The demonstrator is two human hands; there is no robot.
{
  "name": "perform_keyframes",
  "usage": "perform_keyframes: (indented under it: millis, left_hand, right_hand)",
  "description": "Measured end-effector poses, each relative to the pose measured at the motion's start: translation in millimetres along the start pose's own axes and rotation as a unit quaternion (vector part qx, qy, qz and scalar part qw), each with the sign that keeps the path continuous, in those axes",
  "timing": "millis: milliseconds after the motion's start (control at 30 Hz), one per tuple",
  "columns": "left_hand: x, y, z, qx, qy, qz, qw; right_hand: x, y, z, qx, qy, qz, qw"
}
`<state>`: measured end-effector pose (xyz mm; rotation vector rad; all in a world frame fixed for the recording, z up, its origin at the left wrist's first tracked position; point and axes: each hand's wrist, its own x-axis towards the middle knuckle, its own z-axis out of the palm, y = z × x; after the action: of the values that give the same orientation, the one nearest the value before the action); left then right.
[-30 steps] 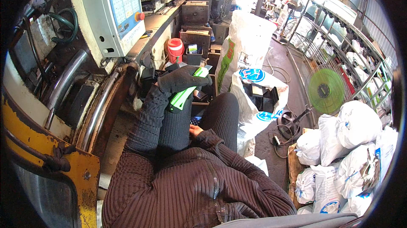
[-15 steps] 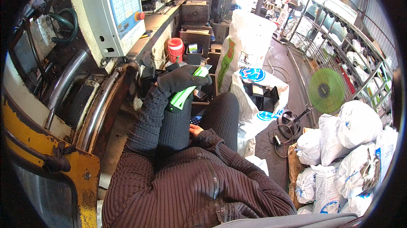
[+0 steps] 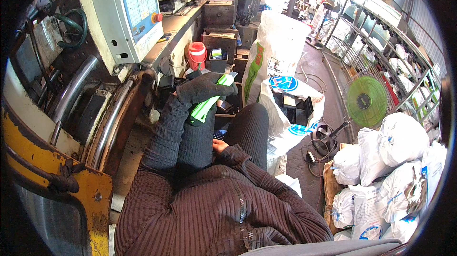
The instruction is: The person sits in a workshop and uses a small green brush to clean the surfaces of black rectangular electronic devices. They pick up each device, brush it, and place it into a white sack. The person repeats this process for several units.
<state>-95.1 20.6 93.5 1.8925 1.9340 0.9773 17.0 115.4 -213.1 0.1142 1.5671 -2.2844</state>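
My left hand [image 3: 202, 88], in a dark grey glove, is closed round a bright green plastic handle [image 3: 204, 109]. The handle is long with ridged edges and a black lower end, and it lies slantwise over my left thigh. The fingers cover its middle; its upper end shows beyond them. My right hand [image 3: 220, 146] is bare and rests low between my thighs, against the left leg. Its fingers are mostly hidden, so I cannot make out whether it holds anything. Just past my knees stands a dark open box [image 3: 228, 108] with small items inside.
On the left is a machine with a control panel [image 3: 139, 13] and a yellow metal guard [image 3: 97, 208]. Ahead stand a red bucket [image 3: 196, 56] and a large white sack [image 3: 276, 42]. To the right are an open white bag [image 3: 312, 118], a green fan [image 3: 365, 100] and stacked white sacks [image 3: 376, 170].
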Motion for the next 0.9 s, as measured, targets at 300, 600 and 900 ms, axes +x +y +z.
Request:
perform_keyframes:
  millis: [300, 600, 900]
  left_hand:
    - [14, 24, -2, -0.158, -0.005, -0.099, 0.982]
    - [11, 14, 0, -0.148, 0.014, -0.084, 0.985]
    - [10, 20, 0, -0.218, 0.025, -0.148, 0.964]
  right_hand:
    - [-12, -10, -2, 0.053, 0.032, 0.015, 0.998]
    - [-6, -6, -7, -0.031, 0.027, -0.013, 0.999]
    - [-22, -26, 11, 0.014, 0.046, 0.041, 0.998]
